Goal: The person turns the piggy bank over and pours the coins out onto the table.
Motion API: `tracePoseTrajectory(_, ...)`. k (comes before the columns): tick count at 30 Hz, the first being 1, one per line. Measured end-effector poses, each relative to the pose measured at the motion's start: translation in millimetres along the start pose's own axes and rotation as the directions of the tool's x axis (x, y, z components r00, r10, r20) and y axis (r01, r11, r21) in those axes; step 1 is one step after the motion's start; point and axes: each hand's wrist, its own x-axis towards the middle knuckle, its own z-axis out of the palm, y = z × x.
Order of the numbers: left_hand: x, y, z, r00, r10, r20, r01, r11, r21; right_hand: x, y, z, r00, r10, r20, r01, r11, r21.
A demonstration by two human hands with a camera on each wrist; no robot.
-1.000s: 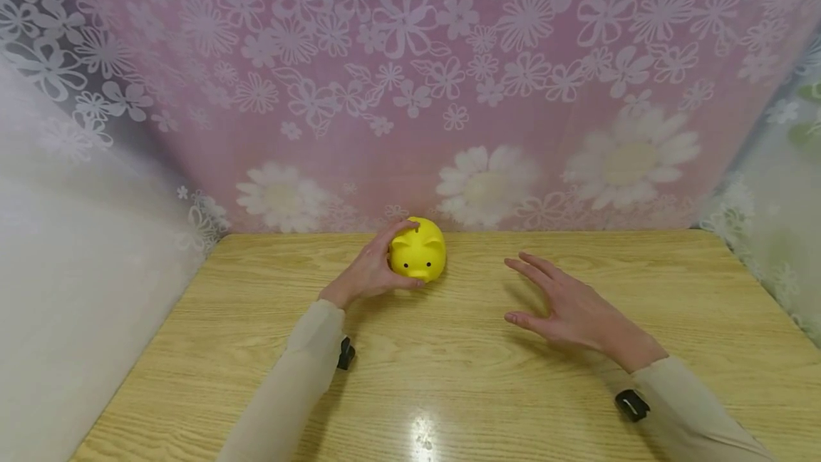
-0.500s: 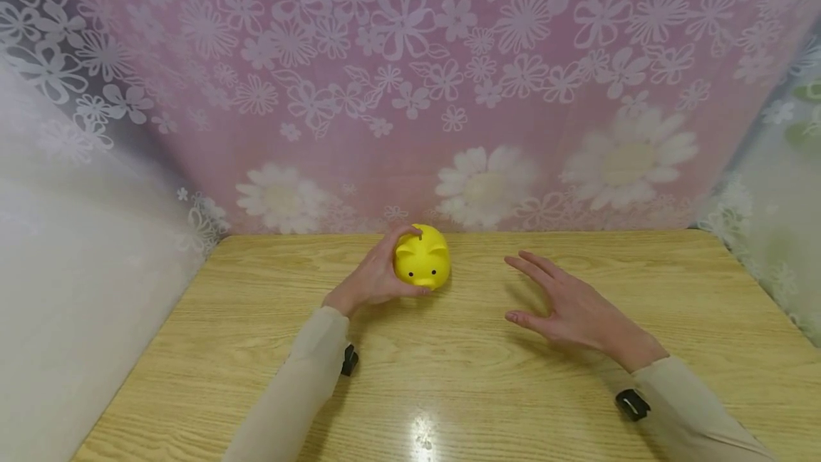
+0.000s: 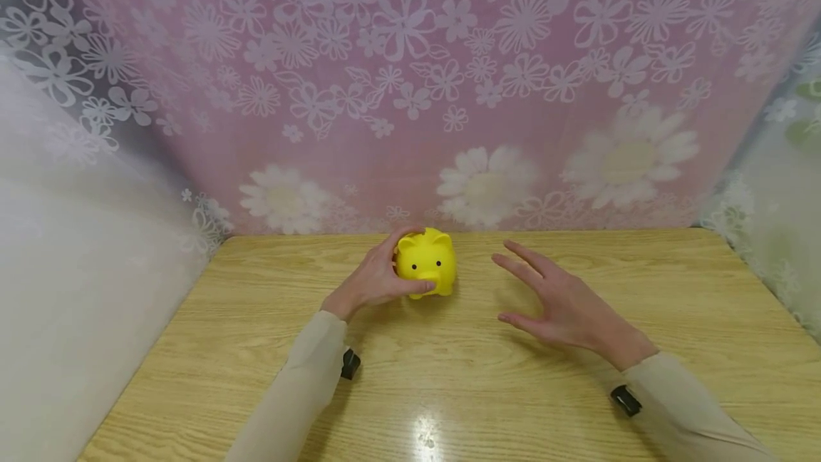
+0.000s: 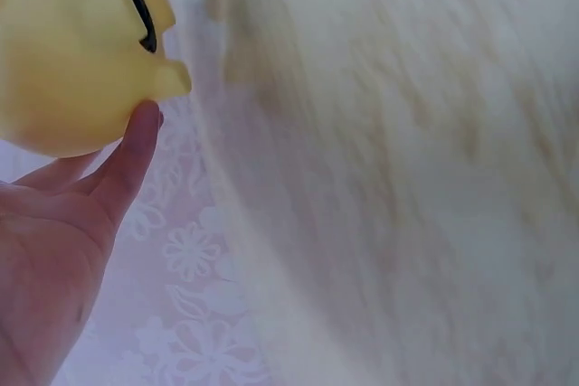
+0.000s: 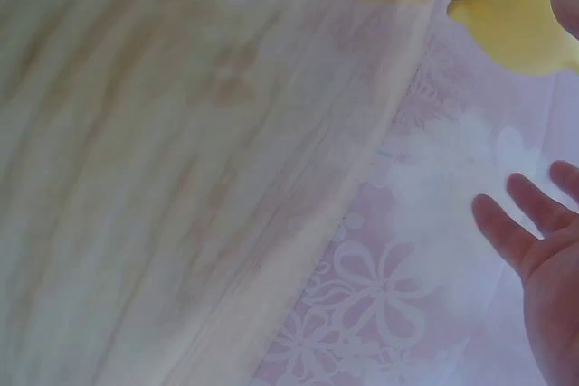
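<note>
The step appears to be holding aloft: the left hand [image 3: 370,278] curls around the round, smooth yellow pig-shaped figure [image 3: 426,262], just above the pale wood-grain surface [image 3: 487,391], the right hand [image 3: 571,309] is spread, empty, nearby, and the next move probably calls for steady grip.

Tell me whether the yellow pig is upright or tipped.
Upright, or nearly: in the head view the yellow pig has its ears on top and feet below, held by the left hand. Slight tilt: cannot tell.
</note>
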Motion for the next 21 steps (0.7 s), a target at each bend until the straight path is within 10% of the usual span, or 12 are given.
tracePoseTrajectory(10,-5.2,22.8,8.0,0.996,0.005,0.084,0.007,0.990,-0.143,14.4,-13,1,0.963,-0.243,-0.118,0.234,0.969,-0.085)
tracePoseTrajectory(21,-10.4,41.2,19.2,0.980,0.050,0.193,-0.013,0.983,-0.184,17.0,-20,3,0.959,-0.276,-0.063,0.266,0.954,-0.137)
